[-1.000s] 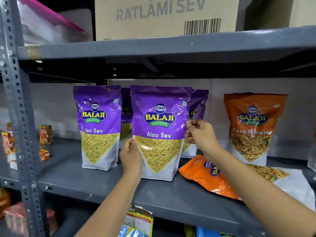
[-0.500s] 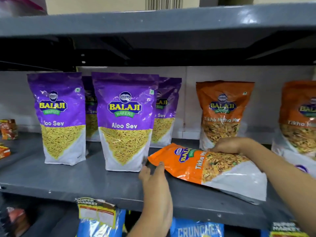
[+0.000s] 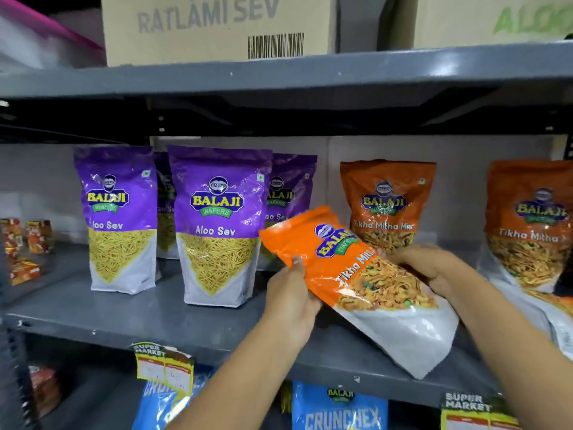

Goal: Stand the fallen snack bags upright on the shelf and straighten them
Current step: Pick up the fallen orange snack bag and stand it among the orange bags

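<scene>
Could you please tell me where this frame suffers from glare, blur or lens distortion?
Head view: glare streaks the front Aloo Sev bag and the upper shelf edge; the left hand and the far-right Tikha Mitha bag look motion-smeared; the wide lens bows the shelf lines; the underside of the upper shelf lies in deep shadow.

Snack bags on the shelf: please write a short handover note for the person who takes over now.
Left hand: grips the left edge of the orange Tikha Mitha bag.
Right hand: holds the same bag from its right side, behind.
Bag: tilted, top to the upper left, white bottom over the shelf front edge; not yet upright.
Done: the purple Aloo Sev bags stand upright.
Left: stand this bag in front of the upright orange bag. Another bag seems to lie at far right; partly cut off.
</scene>
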Motion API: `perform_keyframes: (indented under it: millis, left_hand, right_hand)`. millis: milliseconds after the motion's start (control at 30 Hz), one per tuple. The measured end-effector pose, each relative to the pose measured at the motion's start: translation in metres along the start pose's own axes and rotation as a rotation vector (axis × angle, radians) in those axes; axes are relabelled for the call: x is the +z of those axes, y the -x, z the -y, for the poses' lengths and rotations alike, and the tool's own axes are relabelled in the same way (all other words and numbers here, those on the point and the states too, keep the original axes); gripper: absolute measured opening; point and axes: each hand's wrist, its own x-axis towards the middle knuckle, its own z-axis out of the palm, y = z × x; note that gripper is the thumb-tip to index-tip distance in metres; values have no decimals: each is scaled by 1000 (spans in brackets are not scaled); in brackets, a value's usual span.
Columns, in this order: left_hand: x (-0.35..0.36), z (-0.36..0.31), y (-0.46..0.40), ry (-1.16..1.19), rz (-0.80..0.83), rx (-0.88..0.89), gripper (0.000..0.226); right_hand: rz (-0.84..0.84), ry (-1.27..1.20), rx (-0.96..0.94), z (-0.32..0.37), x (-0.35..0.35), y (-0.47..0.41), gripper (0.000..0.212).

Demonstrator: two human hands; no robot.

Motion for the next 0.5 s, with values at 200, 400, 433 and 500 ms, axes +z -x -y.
perform_keyframes:
  millis: [200, 400, 433, 500]
  left_hand:
    - [27, -36, -1, -89, 97, 167, 32]
    - [37, -71, 2, -235, 164, 275, 46]
    - [37, -77, 2, -281, 183, 306, 47]
    - [33, -87, 2, -371, 223, 362, 47]
  right_hand:
    - [138, -520, -140, -4, -3, 48, 44]
    - [231, -660, -241, -14, 12, 76, 37]
    - [235, -682, -261, -17, 17, 78, 32]
    - [225, -729, -284, -22, 26, 83, 25]
